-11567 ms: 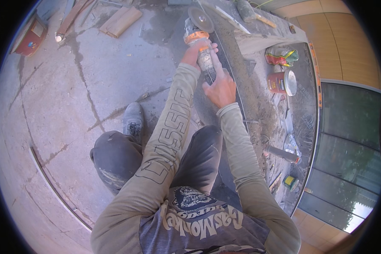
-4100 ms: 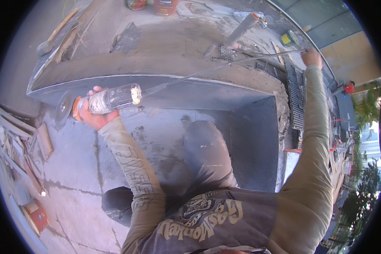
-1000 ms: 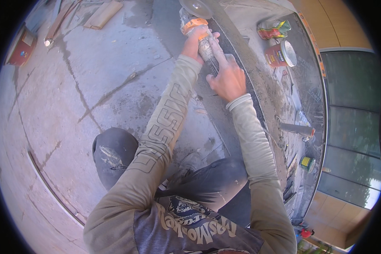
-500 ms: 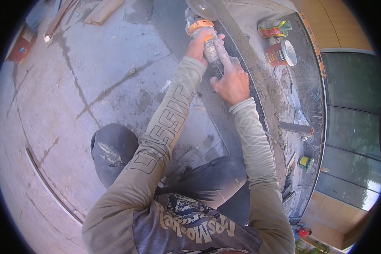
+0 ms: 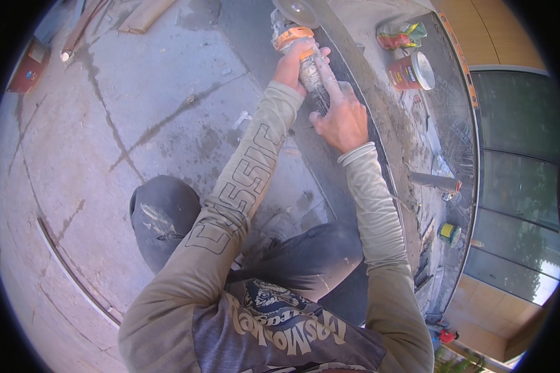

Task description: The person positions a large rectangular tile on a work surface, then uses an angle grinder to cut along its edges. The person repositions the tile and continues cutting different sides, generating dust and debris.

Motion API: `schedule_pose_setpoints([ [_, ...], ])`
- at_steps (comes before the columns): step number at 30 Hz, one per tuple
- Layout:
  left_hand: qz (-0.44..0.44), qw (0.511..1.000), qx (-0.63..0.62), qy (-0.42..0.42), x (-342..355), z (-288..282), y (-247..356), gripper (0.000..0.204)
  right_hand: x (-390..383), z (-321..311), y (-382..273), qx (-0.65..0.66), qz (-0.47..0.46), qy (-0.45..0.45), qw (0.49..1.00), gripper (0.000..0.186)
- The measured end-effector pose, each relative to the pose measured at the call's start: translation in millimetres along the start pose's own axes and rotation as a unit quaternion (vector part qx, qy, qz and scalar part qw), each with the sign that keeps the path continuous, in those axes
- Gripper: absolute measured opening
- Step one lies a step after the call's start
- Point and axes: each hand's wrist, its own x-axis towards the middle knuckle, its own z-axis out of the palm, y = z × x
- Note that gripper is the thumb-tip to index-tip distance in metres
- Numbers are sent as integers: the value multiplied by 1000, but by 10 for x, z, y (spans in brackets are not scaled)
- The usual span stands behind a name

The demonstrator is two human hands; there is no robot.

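Note:
A dusty angle grinder [image 5: 310, 76] with an orange band lies along my two hands, its grey disc [image 5: 297, 11] at the far end. My left hand [image 5: 290, 67] is wrapped round its body just behind the head. Farther back, my right hand [image 5: 342, 118] grips the grinder's rear, with the index finger stretched along the casing. Beneath the tool runs a dark grey stone or cement ledge [image 5: 249, 37]. Whether the disc touches the ledge cannot be made out. My bent knees lie below, partly behind my forearms.
Beyond the ledge on the right stand a red-brown bucket [image 5: 404, 73], a crumpled coloured bag [image 5: 399, 35], a grey tube [image 5: 435, 182] and a small green-yellow can [image 5: 448, 234]. Another red bucket [image 5: 28, 67] and wooden boards [image 5: 148, 15] lie far left. A metal strip [image 5: 74, 267] rests on the paving.
The view has shifted slightly, so the buckets and floor sit a little differently in it. Both hands keep their hold on the grinder.

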Motion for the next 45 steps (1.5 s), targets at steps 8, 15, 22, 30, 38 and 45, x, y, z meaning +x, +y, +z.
schedule_pose_setpoints([
  [8, -5, 1000, -7, 8, -59, 16, -110, 45, -115, -34, 66, 10, -5, 3, 1000, 101],
  [15, -5, 1000, -5, 9, -113, 24, -178, 43, -185, -82, 61, 11, 6, -6, 1000, 103],
  [22, -18, 1000, -12, 11, -177, 43, -247, 41, -263, -75, 122, 12, 4, -2, 1000, 103],
  [30, -16, 1000, -3, 13, -242, 74, -302, 40, -336, -127, 108, 13, 7, -4, 1000, 103],
  [38, -10, 1000, 13, -2, -160, 73, -105, 41, -190, -35, 73, -7, 5, 6, 1000, 98],
  [45, -17, 1000, 4, 10, -278, 87, -281, 41, -378, -103, 121, 13, 15, -3, 1000, 98],
])
